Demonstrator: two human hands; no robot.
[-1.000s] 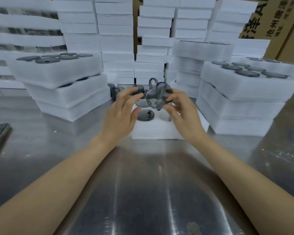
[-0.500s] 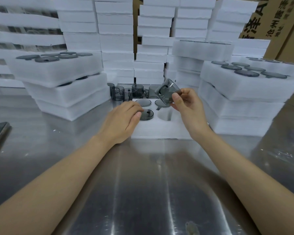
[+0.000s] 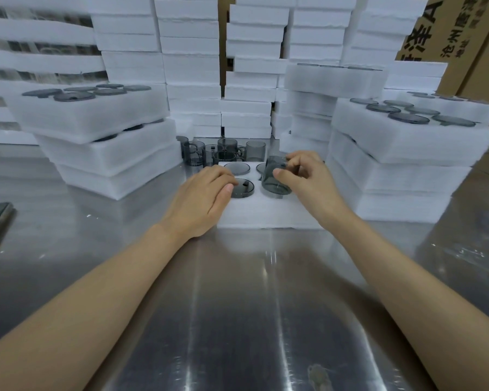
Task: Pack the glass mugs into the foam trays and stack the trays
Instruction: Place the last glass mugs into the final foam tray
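Our right hand (image 3: 302, 179) pinches a smoky grey glass mug (image 3: 274, 179) between thumb and curled fingers. The mug stands at a round pocket of the white foam tray (image 3: 266, 213) under both hands, though we cannot tell how deep it sits. Our left hand (image 3: 203, 198) lies relaxed and flat on the tray's left part, gripping nothing, its thumb tip just beside a seated grey mug (image 3: 242, 188). Beyond our fingertips, loose grey mugs (image 3: 223, 152) cluster on the steel table (image 3: 237, 306).
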